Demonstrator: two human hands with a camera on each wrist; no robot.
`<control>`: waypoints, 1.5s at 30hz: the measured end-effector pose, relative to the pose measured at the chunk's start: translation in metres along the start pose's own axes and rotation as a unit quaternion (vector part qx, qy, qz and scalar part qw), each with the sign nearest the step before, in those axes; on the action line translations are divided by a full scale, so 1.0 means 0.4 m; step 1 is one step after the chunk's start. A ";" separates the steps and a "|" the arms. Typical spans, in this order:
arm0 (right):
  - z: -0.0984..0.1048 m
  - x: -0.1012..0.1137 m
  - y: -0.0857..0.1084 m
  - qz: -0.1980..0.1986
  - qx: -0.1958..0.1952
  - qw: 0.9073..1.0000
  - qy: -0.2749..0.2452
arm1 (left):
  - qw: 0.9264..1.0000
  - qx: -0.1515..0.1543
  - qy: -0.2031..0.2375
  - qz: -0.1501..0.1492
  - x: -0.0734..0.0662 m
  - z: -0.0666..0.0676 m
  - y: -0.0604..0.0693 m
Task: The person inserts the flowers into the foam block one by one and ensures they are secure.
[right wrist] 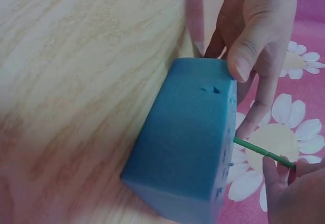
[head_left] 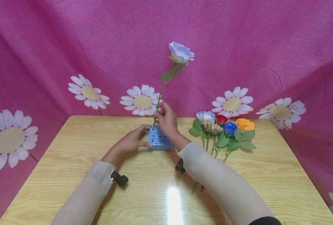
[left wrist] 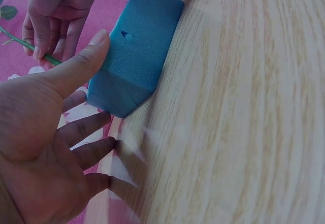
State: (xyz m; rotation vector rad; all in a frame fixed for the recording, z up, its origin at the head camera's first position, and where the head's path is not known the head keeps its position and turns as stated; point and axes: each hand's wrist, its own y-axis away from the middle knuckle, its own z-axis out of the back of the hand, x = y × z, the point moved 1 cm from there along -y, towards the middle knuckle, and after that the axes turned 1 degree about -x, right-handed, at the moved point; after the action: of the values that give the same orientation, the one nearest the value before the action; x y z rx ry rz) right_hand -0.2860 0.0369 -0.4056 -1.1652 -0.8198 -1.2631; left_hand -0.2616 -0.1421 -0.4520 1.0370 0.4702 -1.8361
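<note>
A blue foam block (head_left: 161, 146) dotted with small holes sits on the table. My left hand (head_left: 130, 139) grips its left end, the thumb at the front corner and fingers reaching toward the back. My right hand (head_left: 168, 122) pinches the green stem of a pale lilac-white artificial rose (head_left: 181, 53) low down, just above the block. The flower stands tall, leaning slightly right. In the right wrist view, the lower end of the stem (right wrist: 254, 148) meets the block's holed top face; how deep it sits is hidden.
Right of the block, several artificial flowers lie on the wooden table (head_left: 79, 140): a pale lilac one (head_left: 205, 116), a red one (head_left: 221, 119), a beige one (head_left: 212, 128), a blue one (head_left: 229, 127) and an orange one (head_left: 245, 124). A pink daisy-print cloth (head_left: 121, 47) hangs behind.
</note>
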 end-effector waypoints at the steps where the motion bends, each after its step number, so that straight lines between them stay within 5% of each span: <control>1: -0.001 -0.002 0.001 0.002 0.001 1.000 0.000 | 1.000 0.000 0.000 0.000 -0.001 0.000 0.001; 18: -0.014 -0.029 0.017 0.017 0.018 1.000 -0.006 | 1.000 -0.006 -0.010 -0.026 -0.002 0.000 0.003; 28: -0.013 -0.031 0.014 0.016 0.022 1.000 -0.012 | 1.000 -0.004 -0.005 -0.016 -0.002 0.000 0.003; 45: 0.022 -0.024 0.021 -0.028 0.052 0.998 -0.036 | 1.000 -0.003 -0.001 -0.011 0.000 -0.002 0.002</control>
State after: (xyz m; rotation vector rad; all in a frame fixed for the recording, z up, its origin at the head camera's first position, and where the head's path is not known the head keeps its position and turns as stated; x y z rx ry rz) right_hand -0.2785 0.0472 -0.4140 -1.1161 -0.9671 -1.2156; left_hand -0.2606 -0.1420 -0.4522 1.0294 0.4872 -1.8535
